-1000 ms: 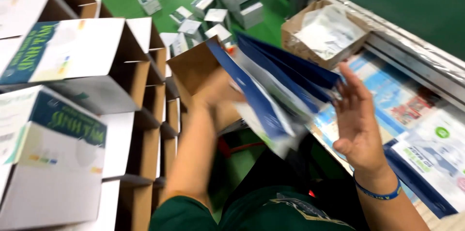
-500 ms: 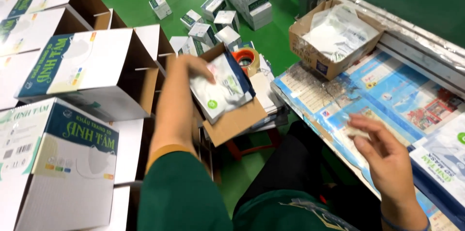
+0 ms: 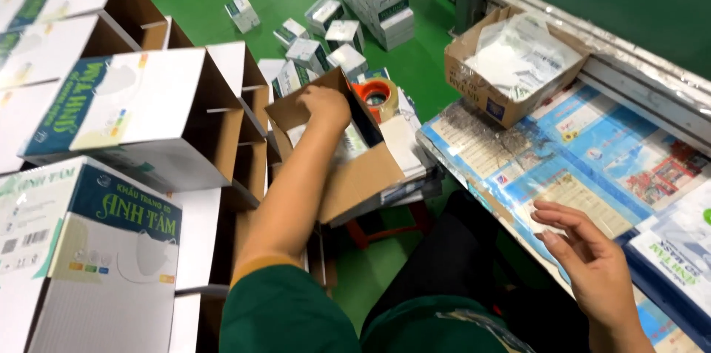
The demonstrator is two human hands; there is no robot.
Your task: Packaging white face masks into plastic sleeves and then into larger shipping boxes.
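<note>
- Left hand (image 3: 326, 107) is now down inside the open brown carton (image 3: 348, 168), fingers curled at the far wall. Half a second ago it held a packet of white masks over that carton; the packet now lies inside, its white-and-green face showing just beside the hand. Cannot tell if the fingers still grip it.
- Read: packet looks delivered into the carton, the hand seemingly only pressing or seating it.
- Right hand (image 3: 592, 271) is empty, fingers loosely spread, hovering just over the printed sheets (image 3: 563, 175) at the near table edge. A second ago it was up against a fan of blue packets; that fan is gone from view.
- Orange tape roll (image 3: 376, 97) sits just beyond the carton.
- Second brown box (image 3: 481, 79) with clear-wrapped white stock stands further up the table, well apart from both hands.
- Stacked white printed boxes (image 3: 111, 108) stand to the left, open ends facing the carton.
</note>
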